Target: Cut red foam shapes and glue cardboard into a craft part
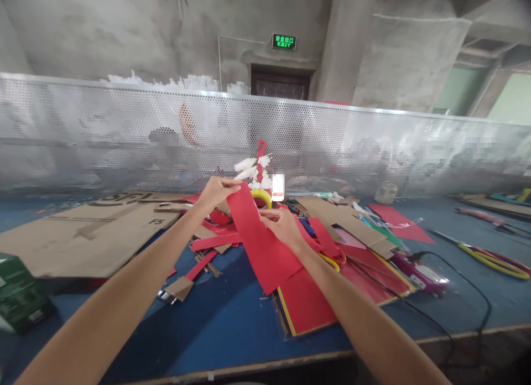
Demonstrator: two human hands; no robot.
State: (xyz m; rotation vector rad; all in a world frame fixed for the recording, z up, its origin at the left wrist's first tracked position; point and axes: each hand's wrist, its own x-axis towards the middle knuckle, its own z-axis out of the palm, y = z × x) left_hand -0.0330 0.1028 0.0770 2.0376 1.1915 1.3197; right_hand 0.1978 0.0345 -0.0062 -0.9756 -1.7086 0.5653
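Note:
A long red sheet (pixel 259 244) hangs slanted over the table middle, held by both hands. My left hand (pixel 215 192) pinches its top corner. My right hand (pixel 280 224) grips its right edge a little lower. Under it lie red strips (pixel 215 242), cardboard offcuts (pixel 179 288) and a stack of coloured sheets with red on top (pixel 307 305). A yellow tape roll (pixel 262 197) stands just behind the sheet.
A big flat cardboard (pixel 83 235) covers the left of the blue table (pixel 224 324). A green box (pixel 19 296) sits far left. A purple glue gun (pixel 418 271) with black cord lies right. Yellow-handled tool (pixel 493 258) far right. Perforated metal screen (pixel 124 130) behind.

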